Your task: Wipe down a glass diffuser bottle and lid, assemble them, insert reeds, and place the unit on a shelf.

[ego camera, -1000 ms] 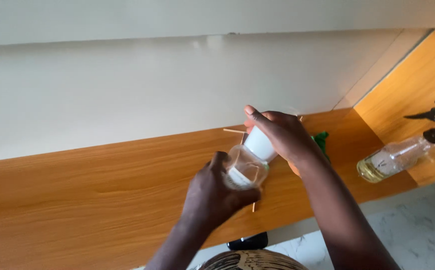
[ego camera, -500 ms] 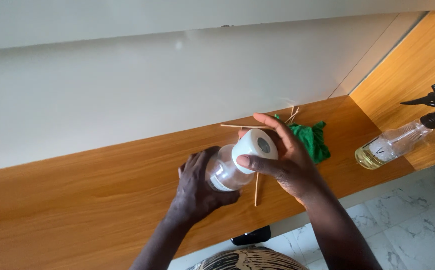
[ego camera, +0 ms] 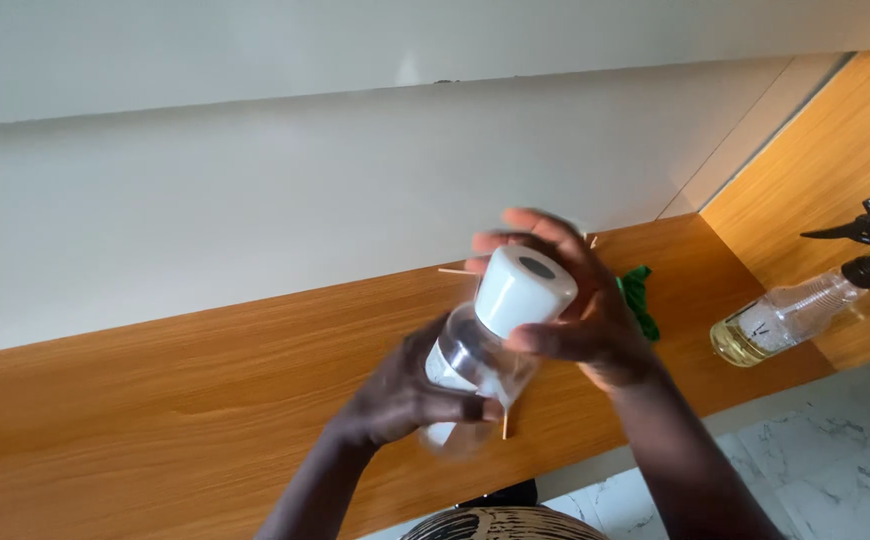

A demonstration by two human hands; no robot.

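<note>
A long wooden tabletop [ego camera: 155, 400] runs from the lower left up toward the right of the frame, backed by a plain pale wall [ego camera: 255, 200] that fills the upper half. At the right the wood turns up into a side panel [ego camera: 835, 170], and pale marbled floor [ego camera: 835, 470] shows in the lower right corner. A clear spray bottle [ego camera: 795, 312] with a black trigger head and some yellowish liquid lies tilted at the right edge.

A green cloth [ego camera: 639, 298] is mostly hidden behind the right hand, and thin wooden sticks [ego camera: 504, 425] show only as short ends beside the hands (their number cannot be told). A dark object [ego camera: 500, 494] under the tabletop's edge is largely cut off. The lower part of the jar is blurred.

The clear plastic jar [ego camera: 470, 355] is held above the middle of the tabletop, tilted with its white lid [ego camera: 523, 290] up and to the right. The left hand [ego camera: 405, 395] comes from below and is wrapped around the jar's body. The right hand [ego camera: 575, 300] arches over from the right, fingers curled around the lid and gripping it.
</note>
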